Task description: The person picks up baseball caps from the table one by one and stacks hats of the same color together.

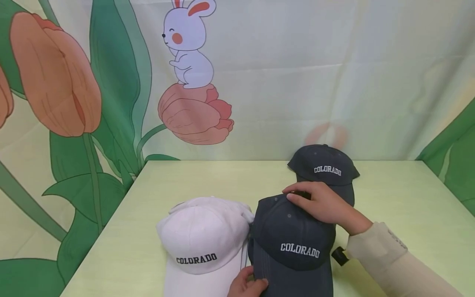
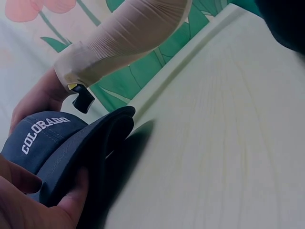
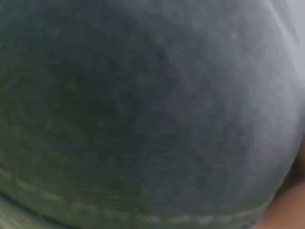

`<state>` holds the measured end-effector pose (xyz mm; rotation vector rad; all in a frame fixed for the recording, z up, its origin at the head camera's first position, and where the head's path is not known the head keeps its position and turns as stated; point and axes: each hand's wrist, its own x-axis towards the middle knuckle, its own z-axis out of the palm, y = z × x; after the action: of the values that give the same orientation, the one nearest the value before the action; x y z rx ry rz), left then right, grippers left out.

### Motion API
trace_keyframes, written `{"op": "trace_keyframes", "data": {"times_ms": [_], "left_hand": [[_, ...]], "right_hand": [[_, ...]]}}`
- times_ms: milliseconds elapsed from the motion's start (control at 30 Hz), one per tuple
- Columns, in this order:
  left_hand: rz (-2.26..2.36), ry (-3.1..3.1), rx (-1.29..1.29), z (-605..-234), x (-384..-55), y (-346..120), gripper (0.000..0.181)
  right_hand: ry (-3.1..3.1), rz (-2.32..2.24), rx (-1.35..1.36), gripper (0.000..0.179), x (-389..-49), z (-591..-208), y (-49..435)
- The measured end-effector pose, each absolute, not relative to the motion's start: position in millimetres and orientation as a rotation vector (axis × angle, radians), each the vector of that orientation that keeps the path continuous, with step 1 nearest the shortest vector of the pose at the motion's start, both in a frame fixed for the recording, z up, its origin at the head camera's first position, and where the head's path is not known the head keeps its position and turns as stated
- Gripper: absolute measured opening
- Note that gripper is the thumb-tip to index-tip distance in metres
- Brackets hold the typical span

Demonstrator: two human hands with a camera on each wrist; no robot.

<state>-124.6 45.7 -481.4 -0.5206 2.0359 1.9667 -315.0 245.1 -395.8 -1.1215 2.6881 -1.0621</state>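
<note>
A navy baseball cap (image 1: 297, 231) with white COLORADO lettering lies in front of me, brim toward me. My left hand (image 1: 248, 284) pinches the left edge of its brim; in the left wrist view the thumb and fingers (image 2: 76, 195) lie on either side of the brim. A second dark brim (image 2: 119, 136) shows just beneath it. My right hand (image 1: 323, 204) grips the top rear of the crown, its fingertips partly hidden behind it. Dark stitched cloth of a cap (image 3: 152, 119) fills the right wrist view.
A white COLORADO cap (image 1: 202, 235) sits close on the left, seemingly with more white cloth behind it. Another navy cap (image 1: 324, 165) stands farther back on the pale green table (image 1: 122, 247). A printed curtain (image 1: 267, 82) hangs behind the table.
</note>
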Motion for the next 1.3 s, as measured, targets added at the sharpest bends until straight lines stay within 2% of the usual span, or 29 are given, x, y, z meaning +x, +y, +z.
{"op": "trace_keyframes", "data": {"times_ms": [333,833,1300], "left_hand": [[1.949,2.144,-0.567,-470.7,-124.8,44.7,0.064],[1.965,2.346,-0.655,-447.7,-128.7,49.2,0.056],[2.154,2.401,-0.485,-424.3,-129.9,53.7,0.057]], "right_hand": [[2.713,-1.103,-1.107,0.031,-312.5,-391.7,250.6],[2.771,-1.134,-1.137,0.027,-314.2,-382.9,260.6],[2.805,-1.162,-1.102,0.026,-320.3,-378.4,269.7]]}}
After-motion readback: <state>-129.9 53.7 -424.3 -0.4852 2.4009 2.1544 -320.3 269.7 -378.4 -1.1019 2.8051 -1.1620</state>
